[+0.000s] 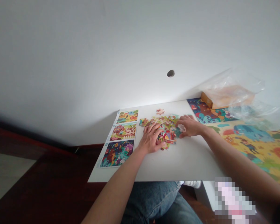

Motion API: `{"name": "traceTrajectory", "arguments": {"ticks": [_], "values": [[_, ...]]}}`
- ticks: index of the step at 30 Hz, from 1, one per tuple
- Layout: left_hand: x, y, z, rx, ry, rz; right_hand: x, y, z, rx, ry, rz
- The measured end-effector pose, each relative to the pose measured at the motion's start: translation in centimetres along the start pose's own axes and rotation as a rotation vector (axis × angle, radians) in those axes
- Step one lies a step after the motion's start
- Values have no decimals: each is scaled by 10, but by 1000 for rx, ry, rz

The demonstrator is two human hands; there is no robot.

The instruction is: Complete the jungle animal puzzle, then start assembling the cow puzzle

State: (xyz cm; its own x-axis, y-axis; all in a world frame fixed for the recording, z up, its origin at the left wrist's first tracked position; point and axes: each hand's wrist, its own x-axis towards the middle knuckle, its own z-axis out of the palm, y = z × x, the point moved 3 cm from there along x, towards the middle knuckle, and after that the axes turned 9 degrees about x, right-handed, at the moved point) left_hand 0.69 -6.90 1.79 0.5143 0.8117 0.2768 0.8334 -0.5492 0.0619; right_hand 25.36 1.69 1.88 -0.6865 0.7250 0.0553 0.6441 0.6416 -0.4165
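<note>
The left hand (pixel 151 137) spreads open over the pieces (pixel 169 119); the right hand (pixel 188 125) curls at the pile's right edge, its grip unclear; the pieces lie heaped mid-surface (pixel 175 161), apparently unsorted; one piece (pixel 160 111) sits apart beyond.

Table (pixel 177 161), white; puzzle pieces (pixel 166 124), multicoloured; far-right box (pixel 206 100), orange; near jeans (pixel 154 199), faded blue.
</note>
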Motion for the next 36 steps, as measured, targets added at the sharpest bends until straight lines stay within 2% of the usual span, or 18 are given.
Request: {"name": "traceTrajectory", "arguments": {"ticks": [4, 9, 15, 17, 21, 27, 30, 33, 36], "values": [[-1, 0, -1, -31, 30, -6, 1, 0, 0, 15, 7, 28], [-2, -5, 2, -57, 70, -59, 5, -3, -2, 126, 118, 59], [-2, -5, 2, -11, 51, -73, 4, -6, -7, 192, 266, -64], [-2, -5, 0, -12, 53, -73, 2, -9, -8, 162, 230, -146], [-3, -4, -1, -19, 56, -63, 0, -13, -4, 181, 48, -251], [-1, -7, 5, 1, 48, -78, 3, -2, 3, 50, 161, -75], [-2, -6, 2, -10, 43, -74, 6, -4, 8, -10, 195, -14], [-2, -6, 1, -22, 50, -74, 8, -18, 12, 11, 203, -74], [-1, -10, 6, 1, 57, -126, 11, -32, 18, 46, 145, -168]]}}
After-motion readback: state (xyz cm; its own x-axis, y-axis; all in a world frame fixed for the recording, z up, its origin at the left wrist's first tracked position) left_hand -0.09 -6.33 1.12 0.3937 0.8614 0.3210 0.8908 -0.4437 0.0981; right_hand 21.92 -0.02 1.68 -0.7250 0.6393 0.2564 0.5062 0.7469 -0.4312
